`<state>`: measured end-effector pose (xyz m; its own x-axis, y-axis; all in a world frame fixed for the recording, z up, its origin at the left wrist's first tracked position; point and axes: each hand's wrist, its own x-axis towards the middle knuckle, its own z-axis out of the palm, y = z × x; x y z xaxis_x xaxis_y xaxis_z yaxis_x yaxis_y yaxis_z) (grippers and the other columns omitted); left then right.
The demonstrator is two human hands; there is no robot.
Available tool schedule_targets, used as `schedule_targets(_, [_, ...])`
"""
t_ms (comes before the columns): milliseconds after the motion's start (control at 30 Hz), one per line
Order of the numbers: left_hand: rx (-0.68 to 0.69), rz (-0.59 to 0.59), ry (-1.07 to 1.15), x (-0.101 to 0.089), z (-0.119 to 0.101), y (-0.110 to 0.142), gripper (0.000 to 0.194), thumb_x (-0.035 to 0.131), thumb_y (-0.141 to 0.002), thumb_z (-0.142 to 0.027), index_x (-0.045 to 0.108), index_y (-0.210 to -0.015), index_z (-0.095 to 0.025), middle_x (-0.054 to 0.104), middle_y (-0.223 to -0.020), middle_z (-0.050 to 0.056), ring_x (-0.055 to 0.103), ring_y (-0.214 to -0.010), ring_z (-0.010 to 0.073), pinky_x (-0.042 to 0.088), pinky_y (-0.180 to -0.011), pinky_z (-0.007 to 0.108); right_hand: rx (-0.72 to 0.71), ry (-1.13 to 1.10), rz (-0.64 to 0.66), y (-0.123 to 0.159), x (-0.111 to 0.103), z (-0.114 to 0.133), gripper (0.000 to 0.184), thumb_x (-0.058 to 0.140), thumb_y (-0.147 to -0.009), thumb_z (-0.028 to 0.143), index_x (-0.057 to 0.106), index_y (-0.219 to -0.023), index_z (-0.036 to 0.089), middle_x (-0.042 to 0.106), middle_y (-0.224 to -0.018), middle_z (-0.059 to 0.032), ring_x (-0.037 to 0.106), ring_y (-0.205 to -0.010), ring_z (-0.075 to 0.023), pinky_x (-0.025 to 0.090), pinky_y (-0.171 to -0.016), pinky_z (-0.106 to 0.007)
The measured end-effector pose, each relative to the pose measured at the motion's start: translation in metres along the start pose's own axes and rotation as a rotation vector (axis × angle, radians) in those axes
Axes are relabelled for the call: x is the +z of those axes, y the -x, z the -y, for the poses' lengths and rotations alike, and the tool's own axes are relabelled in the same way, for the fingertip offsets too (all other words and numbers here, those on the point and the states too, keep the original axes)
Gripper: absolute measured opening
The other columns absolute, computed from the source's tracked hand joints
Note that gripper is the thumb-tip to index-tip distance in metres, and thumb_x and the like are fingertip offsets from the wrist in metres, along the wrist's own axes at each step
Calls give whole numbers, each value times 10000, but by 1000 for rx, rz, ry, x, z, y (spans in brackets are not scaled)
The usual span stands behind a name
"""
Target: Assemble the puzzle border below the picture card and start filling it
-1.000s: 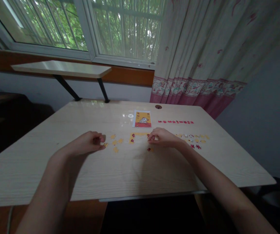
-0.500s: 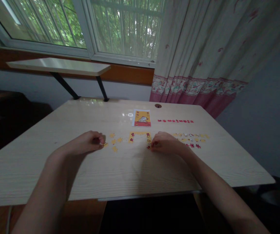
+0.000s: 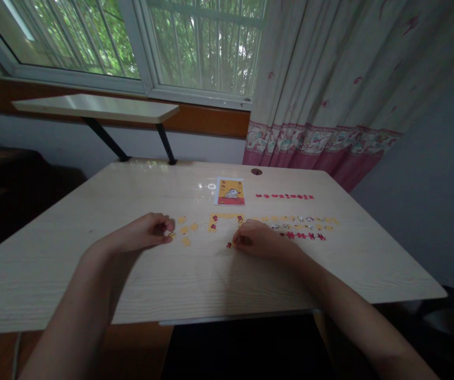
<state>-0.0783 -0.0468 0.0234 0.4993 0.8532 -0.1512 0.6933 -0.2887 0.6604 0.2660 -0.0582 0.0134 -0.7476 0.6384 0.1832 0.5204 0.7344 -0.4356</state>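
Observation:
My left hand (image 3: 150,230) is closed in a pinch on a yellow jigsaw puzzle piece (image 3: 172,235), at the left of several loose yellow pieces (image 3: 184,230). In the fingertips of my right hand (image 3: 252,240) is a puzzle piece with a dark red mark (image 3: 229,245), held just below a partly joined puzzle border (image 3: 215,217). That border is yellow with red motifs and joined along its top and part of its sides; my right hand hides its lower right part. Behind it lies a picture card (image 3: 231,192) with a white animal on yellow and red.
Rows of yellow and white pieces (image 3: 301,219) and a row of red pieces (image 3: 306,236) lie right of my right hand. Farther back is another red row (image 3: 284,196). A raised shelf (image 3: 100,108) stands at the desk's back left, and a cable hole (image 3: 257,172) is near the rear edge.
My right hand has moved left and slightly toward me with its piece, uncovering more of the rows at right. My left hand has barely shifted, still pinching its piece.

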Motion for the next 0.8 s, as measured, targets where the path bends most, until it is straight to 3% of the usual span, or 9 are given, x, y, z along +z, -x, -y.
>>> schedule_targets(267, [65, -36, -31, -4, -3, 3, 185, 595, -679, -270, 640, -821, -159, 616, -812, 40, 542, -715, 166, 427, -668, 314, 12, -23, 20, 3, -5, 1, 83, 635, -789, 150, 686, -846, 183, 672, -796, -22, 571, -771, -130, 421, -771, -263])
schedule_targets(467, [-31, -81, -89, -3, -1, 3, 228, 636, -690, -359, 585, -775, -154, 547, -691, 0, 503, -625, 138, 400, -592, 268, 26, -16, 2, 2, 1, 0, 84, 613, -804, 146, 688, -830, 173, 664, -784, -29, 560, -767, -132, 414, -759, -257])
schedule_targets(800, [21, -94, -147, -5, 11, 3, 204, 604, -715, -348, 603, -793, -159, 592, -756, 35, 537, -666, 159, 416, -629, 297, 80, -7, -5, 2, 3, 0, 90, 597, -818, 175, 685, -835, 180, 658, -776, -23, 552, -756, -132, 410, -755, -260])
